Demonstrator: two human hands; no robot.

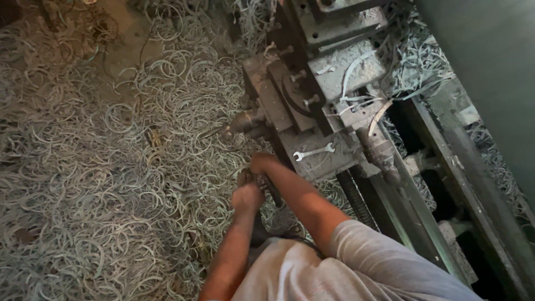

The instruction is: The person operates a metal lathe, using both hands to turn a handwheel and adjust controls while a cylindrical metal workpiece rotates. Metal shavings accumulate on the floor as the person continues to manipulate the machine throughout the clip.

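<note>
I look down at a grimy lathe carriage (312,106). My left hand (247,196) is closed in a fist around a dark handle low on the carriage's front side. My right hand (262,163) reaches in just above it, fingers curled against the same part of the machine; what it grips is hidden. A small open-ended wrench (314,151) lies flat on the carriage top, right of my right hand. A round crank handle (238,124) sticks out from the carriage's left side.
Curly metal shavings (111,167) cover the floor thickly to the left. The lathe bed rails (440,184) and a lead screw (356,198) run toward the lower right. More shavings lie on the machine top (412,61). A wall stands at the right.
</note>
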